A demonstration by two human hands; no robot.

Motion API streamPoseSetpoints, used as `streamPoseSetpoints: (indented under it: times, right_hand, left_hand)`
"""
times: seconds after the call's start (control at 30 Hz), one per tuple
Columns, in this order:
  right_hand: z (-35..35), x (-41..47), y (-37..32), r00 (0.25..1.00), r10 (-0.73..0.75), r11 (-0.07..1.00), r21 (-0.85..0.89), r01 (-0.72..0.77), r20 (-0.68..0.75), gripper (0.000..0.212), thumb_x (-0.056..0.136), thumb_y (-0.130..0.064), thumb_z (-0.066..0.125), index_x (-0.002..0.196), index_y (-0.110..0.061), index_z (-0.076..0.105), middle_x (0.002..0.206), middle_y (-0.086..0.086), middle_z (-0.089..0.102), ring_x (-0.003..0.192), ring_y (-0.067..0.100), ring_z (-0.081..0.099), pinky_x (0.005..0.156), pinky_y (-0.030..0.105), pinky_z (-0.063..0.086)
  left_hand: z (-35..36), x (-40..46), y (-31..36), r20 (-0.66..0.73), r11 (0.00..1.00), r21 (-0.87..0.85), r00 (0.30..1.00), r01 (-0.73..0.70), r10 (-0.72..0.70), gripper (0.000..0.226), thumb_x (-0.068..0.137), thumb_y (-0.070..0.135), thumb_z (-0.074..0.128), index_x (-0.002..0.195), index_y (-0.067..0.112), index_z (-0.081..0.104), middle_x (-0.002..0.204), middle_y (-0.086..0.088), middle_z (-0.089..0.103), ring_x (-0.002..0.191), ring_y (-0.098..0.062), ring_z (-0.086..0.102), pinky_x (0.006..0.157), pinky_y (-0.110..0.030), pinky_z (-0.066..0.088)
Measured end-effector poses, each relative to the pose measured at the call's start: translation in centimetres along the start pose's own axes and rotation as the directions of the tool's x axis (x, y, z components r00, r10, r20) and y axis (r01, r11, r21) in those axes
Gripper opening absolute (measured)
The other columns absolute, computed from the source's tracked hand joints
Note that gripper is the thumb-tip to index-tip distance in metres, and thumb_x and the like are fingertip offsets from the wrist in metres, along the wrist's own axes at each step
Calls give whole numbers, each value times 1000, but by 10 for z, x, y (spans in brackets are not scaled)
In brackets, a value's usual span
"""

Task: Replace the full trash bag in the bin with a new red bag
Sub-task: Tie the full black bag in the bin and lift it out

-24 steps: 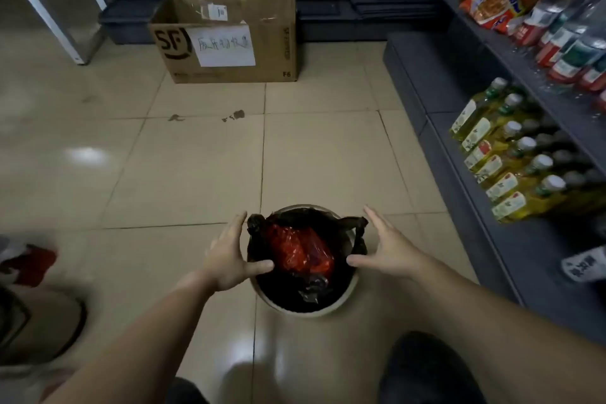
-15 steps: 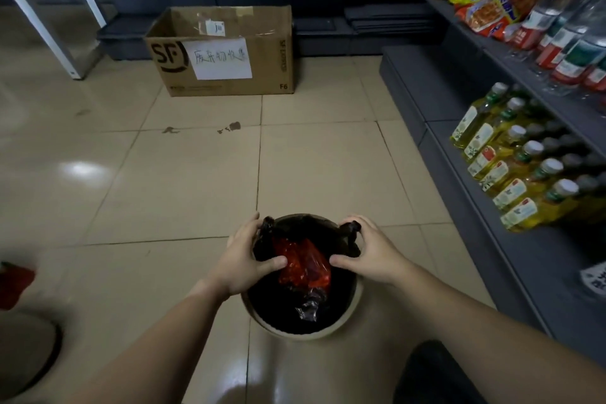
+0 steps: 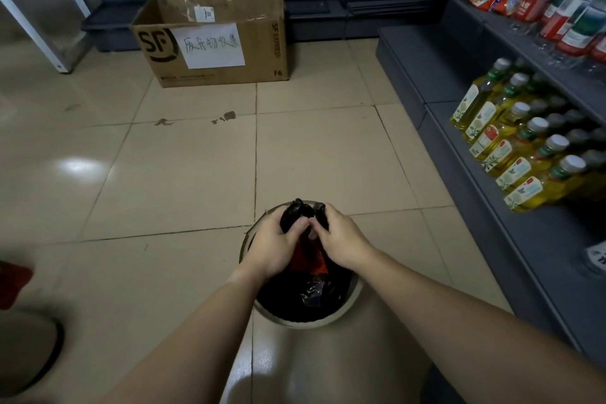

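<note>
A round bin (image 3: 351,303) stands on the tiled floor just in front of me, lined with a full black trash bag (image 3: 292,303). Red packaging (image 3: 306,257) and crumpled dark plastic show inside the bag. My left hand (image 3: 273,244) grips the bag's left handle, and my right hand (image 3: 341,239) grips the right handle. Both handles are pulled together above the middle of the bin, with their black tips sticking up past my fingers. A blurred red thing (image 3: 13,282) lies at the far left edge; I cannot tell what it is.
An open cardboard box (image 3: 213,39) with a paper note stands on the floor ahead. Grey shelves (image 3: 492,207) run along the right with oil bottles (image 3: 511,147), water bottles and snack packs. A white ladder leg (image 3: 36,20) stands at back left. A dark round object (image 3: 29,351) lies at lower left.
My hands closed on the bag's two handles at the bin's rim and drew them together over the centre. The red trash is now mostly covered by my hands.
</note>
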State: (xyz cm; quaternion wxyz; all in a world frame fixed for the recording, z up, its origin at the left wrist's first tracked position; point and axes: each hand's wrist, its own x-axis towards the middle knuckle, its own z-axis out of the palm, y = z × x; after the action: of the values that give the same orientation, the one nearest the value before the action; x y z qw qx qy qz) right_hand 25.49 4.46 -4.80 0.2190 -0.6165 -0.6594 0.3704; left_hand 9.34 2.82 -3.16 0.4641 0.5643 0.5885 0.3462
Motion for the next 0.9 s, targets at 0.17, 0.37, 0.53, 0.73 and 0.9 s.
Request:
streamPoseSetpoints:
  times: [0.17,0.37,0.53,0.73,0.9]
  right_hand:
    - [15,-1,-14,997,19,997,69,-24,71,31,89,-23,49,120,-29,52,107,4,71,94,23,66,79,30,48]
    - [18,-10,-5,997,-5,1000,20,4,75,31,90,-20,58,121,-23,60,108,4,72,99,21,68,80,26,47]
    - [8,-21,9,998,35,993,111,-40,50,18,96,-28,54,87,-23,68,78,-2,71,71,11,65,72,29,50]
    - [17,-15,16,975,218,885,432,-175,-50,27,86,-54,44,73,-37,62,54,-21,57,60,7,48,69,36,40]
    - [19,-20,9,974,196,864,451,-224,110,50,79,-64,64,119,-34,62,111,-7,74,106,11,68,100,41,50]
  left_hand:
    - [7,1,5,-2,997,-79,1000,-17,17,21,83,15,79,94,30,69,81,13,74,76,9,68,74,-9,48]
    - [4,4,-2,-38,993,-116,999,12,-17,17,93,10,66,81,22,70,76,7,75,75,-8,69,77,-30,54]
    - [-2,-2,-6,-11,996,-75,999,46,-47,9,97,21,62,101,25,69,94,8,77,89,-6,72,87,-30,55]
    - [5,-4,-9,38,893,448,997,41,-65,13,102,36,48,108,26,51,87,19,60,91,-9,54,95,-33,29]
    - [17,-5,-16,159,790,607,987,-89,-12,17,101,36,36,100,23,46,92,6,71,96,-20,65,92,-41,31]
